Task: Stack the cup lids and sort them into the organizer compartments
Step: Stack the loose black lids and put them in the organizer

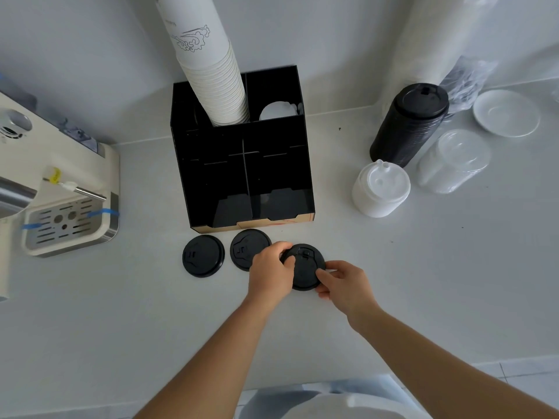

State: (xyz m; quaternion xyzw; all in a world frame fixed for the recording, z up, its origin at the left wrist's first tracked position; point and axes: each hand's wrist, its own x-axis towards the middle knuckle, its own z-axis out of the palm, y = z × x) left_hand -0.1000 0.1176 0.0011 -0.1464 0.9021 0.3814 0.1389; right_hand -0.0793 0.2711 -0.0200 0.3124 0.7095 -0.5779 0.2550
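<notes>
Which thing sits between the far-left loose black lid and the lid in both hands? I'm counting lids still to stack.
One more loose black lid lies flat on the counter between the far-left lid and the held lid; the left hand partly covers it in the head view.

We see a white counter (121, 313) bearing a black organizer (242, 164), three black lids (203, 256) before it, a coffee machine (60, 207) left, and black (408, 125), white (380, 189) and clear (453, 161) lid stacks plus a saucer (506, 113) right.

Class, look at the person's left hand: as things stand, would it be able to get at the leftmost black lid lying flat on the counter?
Probably yes. The leftmost black lid lies uncovered on open counter, but the left hand is gripping another black lid together with the right hand, so it must let go first.
</notes>
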